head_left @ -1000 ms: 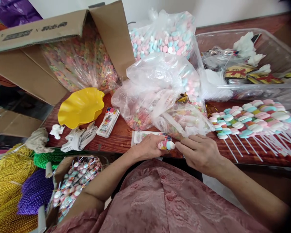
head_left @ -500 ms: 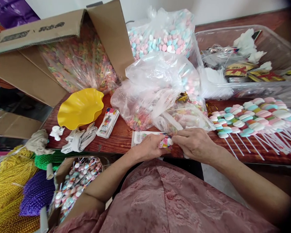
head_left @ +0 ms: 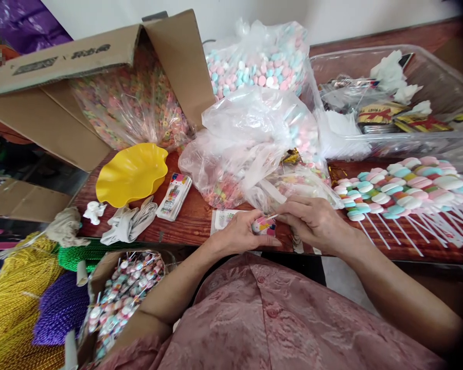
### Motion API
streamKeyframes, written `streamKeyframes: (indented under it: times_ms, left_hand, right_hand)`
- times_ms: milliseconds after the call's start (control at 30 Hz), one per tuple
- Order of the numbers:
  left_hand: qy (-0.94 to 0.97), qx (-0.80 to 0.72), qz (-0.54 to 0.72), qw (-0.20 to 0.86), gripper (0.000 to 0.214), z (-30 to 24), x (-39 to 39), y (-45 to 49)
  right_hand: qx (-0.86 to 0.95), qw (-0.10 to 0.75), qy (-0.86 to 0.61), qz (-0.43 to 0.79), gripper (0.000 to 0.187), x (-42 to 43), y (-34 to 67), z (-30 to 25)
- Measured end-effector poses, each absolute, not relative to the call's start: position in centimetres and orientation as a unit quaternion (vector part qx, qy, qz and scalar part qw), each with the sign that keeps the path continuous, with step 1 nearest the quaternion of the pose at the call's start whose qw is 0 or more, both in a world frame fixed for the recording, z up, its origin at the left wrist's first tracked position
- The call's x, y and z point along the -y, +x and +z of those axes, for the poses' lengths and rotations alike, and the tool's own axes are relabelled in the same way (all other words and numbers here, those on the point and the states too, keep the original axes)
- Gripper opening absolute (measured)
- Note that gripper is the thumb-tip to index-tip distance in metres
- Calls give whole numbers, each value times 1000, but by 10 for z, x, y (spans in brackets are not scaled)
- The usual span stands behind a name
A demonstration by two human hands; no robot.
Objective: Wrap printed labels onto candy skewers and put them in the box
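My left hand point(head_left: 239, 234) is closed around a small stack of pastel candy discs point(head_left: 263, 225) at the near edge of the wooden table point(head_left: 185, 218). My right hand point(head_left: 312, 221) is pinched on a thin white stick point(head_left: 272, 218) whose tip meets the candy stack. Both hands touch each other just in front of a clear bag of mixed candies point(head_left: 293, 187). A row of finished candy skewers point(head_left: 401, 187) lies to the right of my right hand.
A yellow wavy bowl point(head_left: 131, 173), a white cloth point(head_left: 127, 223) and a small printed packet point(head_left: 173, 195) lie at left. Big candy bags point(head_left: 254, 61), a cardboard box point(head_left: 81, 87) and a clear bin point(head_left: 393, 97) stand behind. A box of wrapped lollipops point(head_left: 119, 298) and coloured cords point(head_left: 19, 303) sit below.
The blue-tipped candy stack stuck out between my hands a second ago. Now my right hand has closed in on it, and a stick is pinched against it.
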State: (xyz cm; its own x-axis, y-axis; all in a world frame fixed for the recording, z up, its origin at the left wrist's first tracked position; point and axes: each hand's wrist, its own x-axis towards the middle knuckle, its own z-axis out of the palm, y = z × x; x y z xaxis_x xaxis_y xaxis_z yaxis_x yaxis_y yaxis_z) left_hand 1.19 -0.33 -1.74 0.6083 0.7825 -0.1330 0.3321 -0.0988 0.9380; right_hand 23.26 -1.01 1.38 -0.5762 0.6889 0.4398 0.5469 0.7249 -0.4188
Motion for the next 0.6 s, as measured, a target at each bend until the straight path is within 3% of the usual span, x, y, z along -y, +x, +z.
streamKeyframes:
  times_ms: [167,400,467,600]
  left_hand:
    - [543,-381,251,706,51,-10,1,8]
    - [445,-405,485,635,33,-17,1,20]
    - [416,-417,529,611,32,-17,0,22]
    - [368,-429,606,560,28,-16,-4,22]
  right_hand:
    - [891,287,-334,116,19,10,237,20]
    - [905,264,-329,62,23,7,210,18]
    - [882,308,-344,94,24,7,202,14]
    - [722,484,-424,255,38,15,186,-1]
